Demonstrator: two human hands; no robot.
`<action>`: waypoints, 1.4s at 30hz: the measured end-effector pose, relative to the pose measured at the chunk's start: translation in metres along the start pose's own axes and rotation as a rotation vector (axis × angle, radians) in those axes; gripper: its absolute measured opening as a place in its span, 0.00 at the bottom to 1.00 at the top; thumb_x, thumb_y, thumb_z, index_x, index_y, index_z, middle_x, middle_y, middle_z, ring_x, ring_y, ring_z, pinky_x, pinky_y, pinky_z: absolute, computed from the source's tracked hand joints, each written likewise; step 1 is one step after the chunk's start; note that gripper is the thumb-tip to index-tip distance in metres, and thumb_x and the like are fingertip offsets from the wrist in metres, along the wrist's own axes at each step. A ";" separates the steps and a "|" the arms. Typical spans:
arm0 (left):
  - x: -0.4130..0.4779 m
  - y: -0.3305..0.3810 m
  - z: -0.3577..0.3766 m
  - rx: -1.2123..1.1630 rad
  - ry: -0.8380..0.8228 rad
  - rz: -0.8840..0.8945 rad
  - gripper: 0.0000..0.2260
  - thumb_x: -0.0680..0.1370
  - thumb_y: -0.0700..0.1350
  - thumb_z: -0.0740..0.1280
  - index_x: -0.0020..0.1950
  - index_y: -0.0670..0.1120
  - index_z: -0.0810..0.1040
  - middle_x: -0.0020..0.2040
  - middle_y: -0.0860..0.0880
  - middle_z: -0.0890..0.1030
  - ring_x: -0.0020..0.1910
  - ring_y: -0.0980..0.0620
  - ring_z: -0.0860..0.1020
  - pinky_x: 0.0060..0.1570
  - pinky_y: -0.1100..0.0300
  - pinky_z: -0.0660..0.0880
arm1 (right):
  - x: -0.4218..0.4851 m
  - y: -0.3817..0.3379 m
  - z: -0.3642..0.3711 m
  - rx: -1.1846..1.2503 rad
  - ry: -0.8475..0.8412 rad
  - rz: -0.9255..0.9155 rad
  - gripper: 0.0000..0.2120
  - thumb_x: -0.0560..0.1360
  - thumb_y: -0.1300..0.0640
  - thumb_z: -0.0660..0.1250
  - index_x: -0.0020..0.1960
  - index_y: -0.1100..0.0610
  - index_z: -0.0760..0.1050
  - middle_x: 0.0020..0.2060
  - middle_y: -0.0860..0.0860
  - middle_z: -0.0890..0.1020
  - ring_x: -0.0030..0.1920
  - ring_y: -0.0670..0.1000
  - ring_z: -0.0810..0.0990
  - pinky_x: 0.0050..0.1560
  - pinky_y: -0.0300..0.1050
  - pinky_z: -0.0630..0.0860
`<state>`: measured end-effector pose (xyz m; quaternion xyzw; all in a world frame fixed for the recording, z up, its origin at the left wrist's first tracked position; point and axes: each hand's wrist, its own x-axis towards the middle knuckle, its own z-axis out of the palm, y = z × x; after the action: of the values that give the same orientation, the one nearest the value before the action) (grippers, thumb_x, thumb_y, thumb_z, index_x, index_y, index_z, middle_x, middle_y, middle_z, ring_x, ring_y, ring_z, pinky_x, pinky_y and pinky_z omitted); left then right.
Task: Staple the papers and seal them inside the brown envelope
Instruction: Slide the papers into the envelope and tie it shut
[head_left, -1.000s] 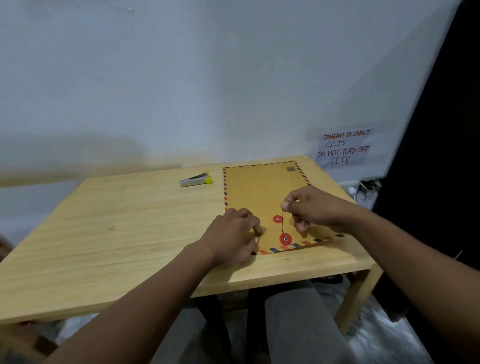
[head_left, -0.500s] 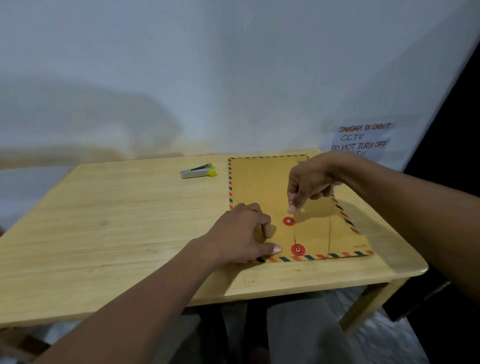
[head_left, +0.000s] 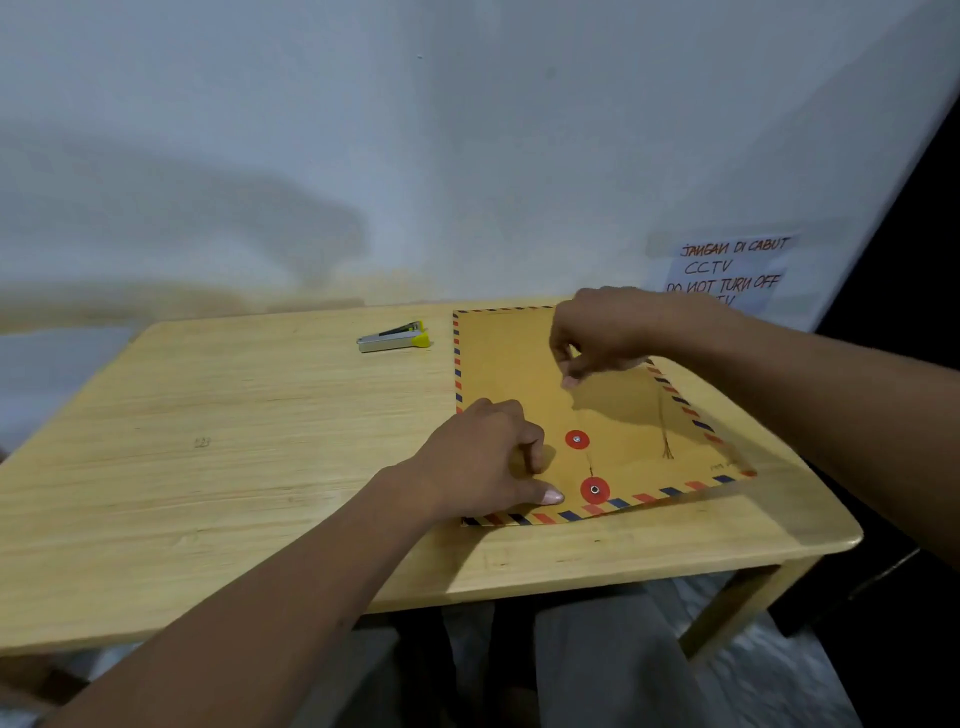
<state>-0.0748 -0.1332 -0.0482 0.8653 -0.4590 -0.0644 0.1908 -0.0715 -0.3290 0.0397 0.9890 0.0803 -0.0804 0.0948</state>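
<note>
A brown envelope (head_left: 509, 374) with a red-and-blue striped border lies flat on the right part of the wooden table (head_left: 234, 441). Two red closure discs (head_left: 576, 439) sit near its front edge. A thin string runs from the discs up to my right hand (head_left: 608, 332), which pinches it above the envelope's middle. My left hand (head_left: 483, 460) rests on the envelope's front left part with its fingers curled and the thumb flat on the paper beside the lower disc (head_left: 595, 490). No papers are visible.
A grey stapler (head_left: 394, 338) with a yellow end lies on the table left of the envelope's far corner. A handwritten notice (head_left: 727, 270) hangs on the wall behind. The table's right edge (head_left: 841, 519) is close to the envelope.
My right hand has risen and moved away from the discs toward the far side, drawing the string taut. My left hand stays in place on the envelope.
</note>
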 end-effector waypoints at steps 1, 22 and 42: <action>0.000 0.000 0.000 -0.003 0.004 0.001 0.16 0.69 0.63 0.74 0.45 0.52 0.81 0.47 0.54 0.75 0.52 0.51 0.72 0.51 0.52 0.74 | 0.003 -0.007 0.005 0.005 0.041 -0.024 0.07 0.75 0.47 0.71 0.42 0.48 0.76 0.33 0.42 0.75 0.40 0.48 0.75 0.35 0.42 0.66; 0.004 -0.002 0.002 0.250 -0.106 0.068 0.26 0.77 0.67 0.62 0.74 0.66 0.66 0.54 0.52 0.67 0.55 0.51 0.65 0.56 0.52 0.69 | -0.012 0.014 0.088 0.663 0.230 0.164 0.04 0.75 0.51 0.72 0.46 0.51 0.81 0.30 0.42 0.74 0.33 0.41 0.71 0.34 0.39 0.66; -0.007 0.005 0.027 0.217 0.055 -0.065 0.25 0.78 0.68 0.55 0.75 0.66 0.66 0.64 0.52 0.68 0.64 0.50 0.65 0.64 0.51 0.67 | -0.125 -0.015 0.081 0.192 0.246 0.101 0.06 0.78 0.46 0.64 0.48 0.45 0.78 0.35 0.43 0.76 0.41 0.51 0.77 0.38 0.45 0.69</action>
<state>-0.0907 -0.1373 -0.0710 0.8967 -0.4296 0.0034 0.1064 -0.2077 -0.3486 -0.0198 0.9987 0.0335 0.0388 -0.0066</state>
